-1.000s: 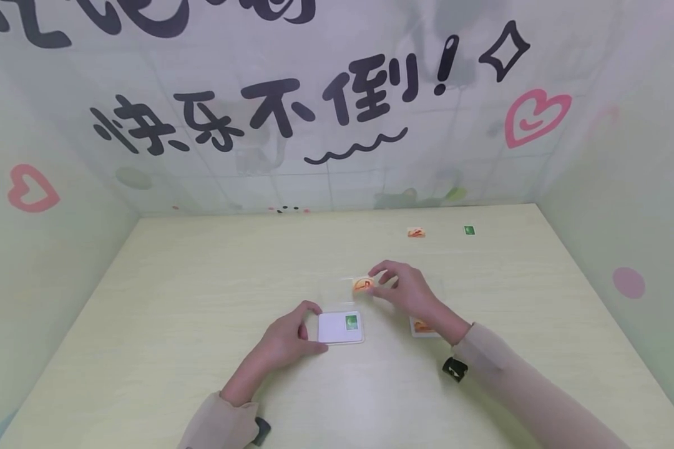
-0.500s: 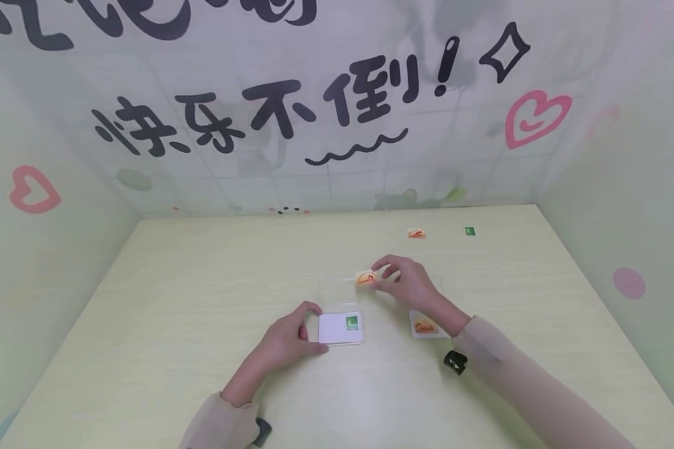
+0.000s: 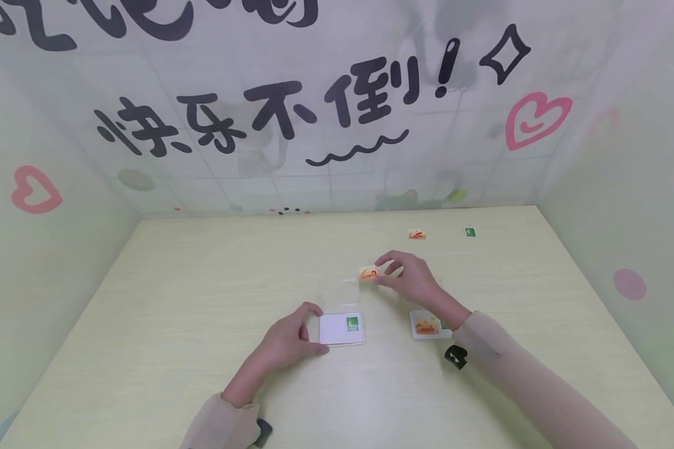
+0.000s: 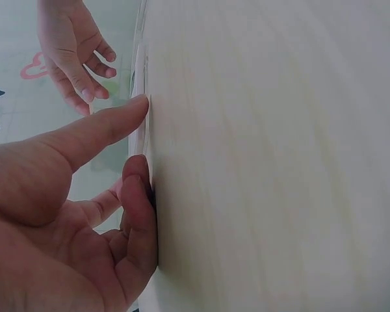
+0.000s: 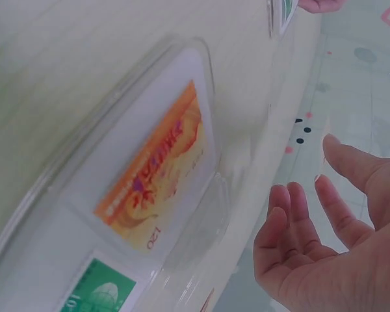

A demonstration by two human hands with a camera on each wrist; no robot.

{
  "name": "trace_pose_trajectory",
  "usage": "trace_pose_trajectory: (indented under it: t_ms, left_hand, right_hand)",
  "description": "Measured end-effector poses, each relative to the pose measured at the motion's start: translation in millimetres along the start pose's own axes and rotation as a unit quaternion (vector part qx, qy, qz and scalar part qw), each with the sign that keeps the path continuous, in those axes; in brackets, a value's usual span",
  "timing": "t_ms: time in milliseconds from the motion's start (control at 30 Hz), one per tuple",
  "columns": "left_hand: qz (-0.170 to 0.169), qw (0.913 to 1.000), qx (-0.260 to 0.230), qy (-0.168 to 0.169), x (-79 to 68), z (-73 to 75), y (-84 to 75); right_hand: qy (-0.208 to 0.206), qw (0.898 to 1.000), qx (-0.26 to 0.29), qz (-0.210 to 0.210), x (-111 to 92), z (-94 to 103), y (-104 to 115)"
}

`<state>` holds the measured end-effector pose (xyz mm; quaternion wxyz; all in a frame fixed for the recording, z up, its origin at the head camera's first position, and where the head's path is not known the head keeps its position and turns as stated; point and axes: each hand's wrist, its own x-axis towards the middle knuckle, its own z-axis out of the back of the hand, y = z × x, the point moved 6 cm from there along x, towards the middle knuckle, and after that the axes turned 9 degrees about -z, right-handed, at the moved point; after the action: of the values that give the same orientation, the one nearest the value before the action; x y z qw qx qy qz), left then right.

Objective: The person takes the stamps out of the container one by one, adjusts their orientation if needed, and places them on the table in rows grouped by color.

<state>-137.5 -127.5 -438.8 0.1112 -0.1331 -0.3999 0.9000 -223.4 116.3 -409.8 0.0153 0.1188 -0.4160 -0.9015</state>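
Note:
In the head view, my left hand (image 3: 288, 337) holds the left end of a small clear case (image 3: 337, 343), thumb at its near edge and index finger at its far edge. A white card (image 3: 331, 328) with a green stamp (image 3: 352, 323) on its right side lies in the case. The transparent lid (image 3: 339, 293) lies folded back behind it. Up and to the right, my right hand (image 3: 414, 279) pinches an orange stamp (image 3: 367, 274) between thumb and index finger. From the right wrist, this stamp (image 5: 325, 146) shows almost edge-on, the other fingers loosely curled.
Under my right forearm lies a second clear case (image 3: 413, 332) holding an orange stamp (image 5: 162, 169) and a green stamp (image 5: 101, 289). Farther back on the table (image 3: 230, 262) lie another orange stamp (image 3: 417, 234) and a green one (image 3: 470, 232). Printed walls enclose the tabletop.
My right hand has moved away from me and slightly right with the orange stamp, uncovering more of the second case. My left hand stays in place on the first case.

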Motion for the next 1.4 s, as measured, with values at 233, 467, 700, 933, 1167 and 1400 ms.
trace_pose_trajectory:
  t_ms: [233,467,700,933,1167,1400]
  left_hand:
    - [-0.001,1.0000,-0.005,0.000,-1.0,-0.2,0.7]
    - [-0.006,1.0000,-0.005,-0.001,-0.9,-0.9,2.0]
    - [-0.005,1.0000,-0.007,-0.002,-1.4,-0.9,0.8]
    - [0.000,1.0000,-0.001,-0.001,-1.6,-0.7,0.8]
    - [0.002,1.0000,-0.002,-0.001,-1.7,-0.3,0.4]
    - [-0.001,1.0000,-0.006,-0.001,-1.8,-0.3,-0.6]
  right_hand:
    - [-0.003,1.000,-0.006,-0.006,4.4,1.9,-3.1]
    - [-0.007,1.000,-0.008,-0.013,6.1,3.8,-3.5]
    - [-0.006,1.000,-0.013,-0.018,9.4,6.0,-5.1]
    - [-0.009,1.000,-0.013,-0.014,14.2,8.5,-7.5]
    - [-0.013,0.999,-0.017,-0.025,19.3,13.7,-8.5]
    - [-0.015,0.999,-0.016,-0.030,23.3,17.5,-11.1]
